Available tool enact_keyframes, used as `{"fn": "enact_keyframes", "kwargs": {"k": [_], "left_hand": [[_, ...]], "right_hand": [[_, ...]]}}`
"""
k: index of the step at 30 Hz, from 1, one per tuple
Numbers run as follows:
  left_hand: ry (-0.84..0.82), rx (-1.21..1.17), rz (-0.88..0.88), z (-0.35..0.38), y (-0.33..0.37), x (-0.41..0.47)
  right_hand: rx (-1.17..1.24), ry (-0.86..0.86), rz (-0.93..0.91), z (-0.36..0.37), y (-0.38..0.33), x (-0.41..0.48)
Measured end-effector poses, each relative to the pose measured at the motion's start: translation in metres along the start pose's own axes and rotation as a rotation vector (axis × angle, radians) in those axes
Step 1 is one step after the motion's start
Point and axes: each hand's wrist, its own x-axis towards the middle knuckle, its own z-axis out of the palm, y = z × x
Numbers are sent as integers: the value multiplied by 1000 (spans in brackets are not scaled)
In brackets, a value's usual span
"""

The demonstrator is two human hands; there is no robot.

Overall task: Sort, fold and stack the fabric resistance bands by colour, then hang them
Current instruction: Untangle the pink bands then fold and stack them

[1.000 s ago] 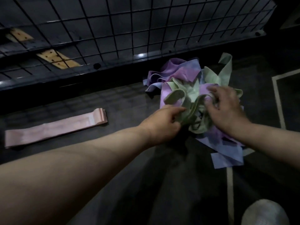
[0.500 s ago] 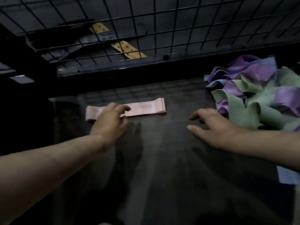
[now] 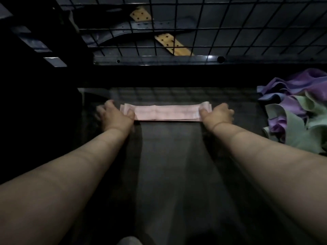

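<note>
- The flat, layered pink band (image 3: pixel 166 113) is pinched at its right end by the right hand (image 3: pixel 218 114).
- Its left end is touched by the left hand (image 3: pixel 115 115); whether it is gripped cannot be told.
- Soft crumpled bands (image 3: pixel 293 110) are piled right of the grip.

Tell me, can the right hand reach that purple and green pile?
Probably yes. The right hand holds one end of the pink band, and the purple and green pile lies to its right on the same dark surface, with nothing between them. It would need to let go first.
</note>
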Motion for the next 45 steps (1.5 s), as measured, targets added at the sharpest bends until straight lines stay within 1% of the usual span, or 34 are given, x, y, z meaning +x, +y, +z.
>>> {"fn": "enact_keyframes", "kwargs": {"k": [2, 5, 12, 15, 19, 24, 27, 30, 32, 35, 38, 40, 42, 45], "left_hand": [[-91, -79, -78, 1, -1, 11], [-132, -104, -111, 3, -9, 21], [-74, -182, -172, 10, -6, 33], [-75, -248, -204, 11, -2, 36], [-166, -364, -255, 1, 2, 36], [-329, -402, -295, -11, 3, 38], [-316, -393, -317, -12, 0, 40], [-278, -401, -238, -8, -8, 34], [-286, -418, -176, -9, -15, 32], [-390, -540, -148, -13, -22, 35], [-474, -542, -112, -20, -23, 35], [-487, -539, -86, -22, -24, 36], [-453, -526, -22, -23, -27, 36], [-330, -455, 156, -20, -33, 31]], "right_hand": [[8, 28, 32, 0, -1, 9], [-1, 28, 24, 2, -1, 17], [-25, 2, -11, 11, 1, 26], [-42, -20, -15, 10, 0, 29], [-75, -83, 11, 9, -2, 33], [-43, -199, -2, 2, -5, 35], [-63, -192, -47, -2, -4, 32], [-64, -169, -137, -6, 2, 26], [-42, -149, -168, -6, 6, 25], [-2, -158, -172, -3, 10, 28], [58, -201, -166, -2, 12, 33], [126, -237, -184, -6, 14, 31], [197, -277, -233, -12, 17, 27], [273, -282, -408, -21, 29, 23]]}}
